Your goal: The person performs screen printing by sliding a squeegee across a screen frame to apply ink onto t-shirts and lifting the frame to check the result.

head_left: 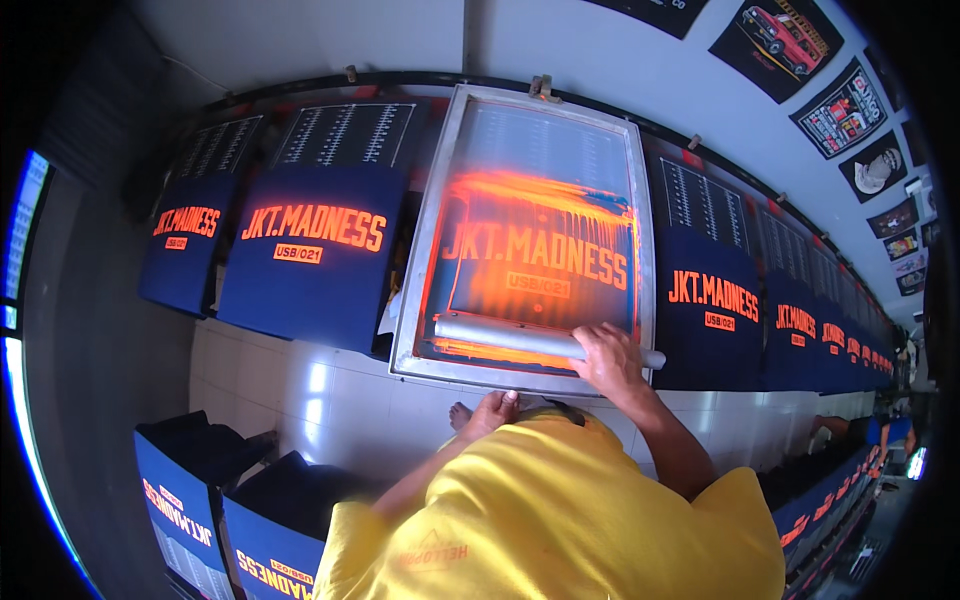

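A screen-printing frame [402,330] with a metal rim lies over a dark blue fabric panel on the long bench. Bright orange ink [500,190] is smeared across its mesh, and block lettering shows through. My right hand [607,360] is closed around the right part of a long silver squeegee [500,335], which lies crosswise on the mesh near the frame's near end. Just below the near rim, my left hand [490,413] is curled with its thumb up, close to my body. Whether it holds anything is hidden.
Printed blue panels [310,285] lie left of the frame, and several more [712,330] run off to the right. Behind me stands another row of panels [180,510]. Metal clamps [543,88] sit along the bench's far rail. Posters [840,110] hang on the wall.
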`<state>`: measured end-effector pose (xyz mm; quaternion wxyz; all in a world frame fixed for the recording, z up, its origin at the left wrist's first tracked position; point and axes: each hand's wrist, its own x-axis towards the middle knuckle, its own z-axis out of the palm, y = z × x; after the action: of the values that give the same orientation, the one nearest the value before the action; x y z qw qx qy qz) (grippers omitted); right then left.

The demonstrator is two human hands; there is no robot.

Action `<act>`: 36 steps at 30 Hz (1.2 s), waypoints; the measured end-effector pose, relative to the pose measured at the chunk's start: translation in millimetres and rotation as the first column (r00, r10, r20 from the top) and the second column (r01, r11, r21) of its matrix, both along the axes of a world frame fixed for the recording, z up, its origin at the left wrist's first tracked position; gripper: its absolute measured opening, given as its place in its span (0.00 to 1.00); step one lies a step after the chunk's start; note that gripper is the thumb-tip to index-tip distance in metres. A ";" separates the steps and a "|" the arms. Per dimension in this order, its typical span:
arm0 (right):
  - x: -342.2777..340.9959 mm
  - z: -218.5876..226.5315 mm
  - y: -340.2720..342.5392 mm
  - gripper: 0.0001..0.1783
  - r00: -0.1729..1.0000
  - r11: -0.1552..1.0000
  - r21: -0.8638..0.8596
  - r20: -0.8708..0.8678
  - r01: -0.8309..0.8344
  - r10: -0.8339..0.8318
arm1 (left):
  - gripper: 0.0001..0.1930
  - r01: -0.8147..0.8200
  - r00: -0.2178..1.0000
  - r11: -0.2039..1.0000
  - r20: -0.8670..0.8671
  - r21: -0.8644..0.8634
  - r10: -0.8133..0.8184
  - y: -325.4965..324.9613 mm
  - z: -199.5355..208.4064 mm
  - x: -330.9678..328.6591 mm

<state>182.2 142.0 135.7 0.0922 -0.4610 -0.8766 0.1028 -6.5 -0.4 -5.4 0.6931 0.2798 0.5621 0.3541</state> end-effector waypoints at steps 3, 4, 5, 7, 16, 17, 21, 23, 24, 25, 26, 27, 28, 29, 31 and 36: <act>1.0 3.9 23.0 0.16 0.999 0.999 0.025 0.043 0.027 -0.028 | 0.24 0.085 0.996 0.992 -0.036 0.097 -0.082 1.3 -8.1 -4.1; -2.4 6.2 35.3 0.15 0.999 0.998 0.042 0.001 0.044 -0.044 | 0.24 0.074 0.997 0.991 -0.042 0.115 -0.069 1.6 -7.2 -4.5; -6.0 4.8 52.9 0.14 0.999 0.997 0.067 -0.005 0.047 -0.046 | 0.24 0.060 0.997 0.989 -0.049 0.134 -0.054 2.0 -6.2 -4.3; -10.7 -2.6 91.7 0.13 0.998 0.991 0.122 -0.012 0.062 -0.061 | 0.24 0.047 0.999 0.988 -0.023 0.144 -0.044 2.2 -7.1 -2.5; -46.9 -5.5 186.1 0.13 0.994 0.981 0.171 0.035 0.096 -0.104 | 0.24 0.005 0.999 0.988 0.040 0.157 -0.012 -2.6 10.0 -2.9; -47.6 -5.5 188.5 0.14 0.996 0.980 0.188 0.035 0.068 -0.076 | 0.24 0.007 1.000 0.988 0.018 0.154 -0.010 0.2 18.4 -4.7; -48.1 -1.9 184.7 0.15 0.995 0.988 0.146 0.095 -0.040 0.026 | 0.24 0.006 1.000 0.990 0.007 0.138 -0.007 2.5 30.1 -6.9; -48.7 0.1 165.4 0.14 0.996 0.998 0.063 0.087 -0.021 0.015 | 0.25 -0.030 0.995 0.979 -0.086 0.203 0.048 1.6 33.6 -2.2; -46.7 1.0 151.2 0.14 0.996 1.000 0.023 0.084 -0.006 0.004 | 0.25 0.019 0.998 0.983 -0.069 0.182 -0.007 1.9 28.2 -3.8; -45.8 -0.1 140.0 0.13 0.996 0.997 0.066 0.076 -0.042 0.037 | 0.25 0.063 0.997 0.985 -0.050 0.161 -0.056 3.1 19.8 -7.8; -44.5 0.5 126.5 0.13 0.995 0.998 0.055 0.089 -0.044 0.039 | 0.25 0.109 0.994 0.984 -0.031 0.139 -0.105 3.1 12.0 -10.4; -43.9 4.8 110.2 0.13 0.994 0.998 0.044 0.102 -0.043 0.038 | 0.25 0.124 0.992 0.981 -0.038 0.152 -0.119 4.1 10.9 -12.1; -42.5 6.0 93.9 0.14 0.993 0.999 0.034 0.113 -0.042 0.038 | 0.26 0.139 0.990 0.977 -0.048 0.165 -0.133 6.1 10.5 -14.7; -38.3 0.6 76.9 0.14 0.993 0.997 0.053 0.101 -0.063 0.058 | 0.26 0.155 0.987 0.972 -0.058 0.177 -0.147 7.2 10.5 -16.2; -30.9 -5.5 39.4 0.16 0.991 0.993 0.070 0.100 -0.097 0.090 | 0.27 0.146 0.989 0.974 -0.042 0.172 -0.141 7.8 14.3 -15.6; -26.1 1.2 -11.8 0.18 0.992 0.997 0.008 0.097 -0.080 0.079 | 0.29 0.153 0.985 0.988 -0.088 0.020 -0.151 7.7 -12.3 -9.1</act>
<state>156.1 130.2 136.9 0.0481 -0.4294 -0.8984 0.0786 -15.6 7.3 -17.7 0.6892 0.3462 0.5638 0.2953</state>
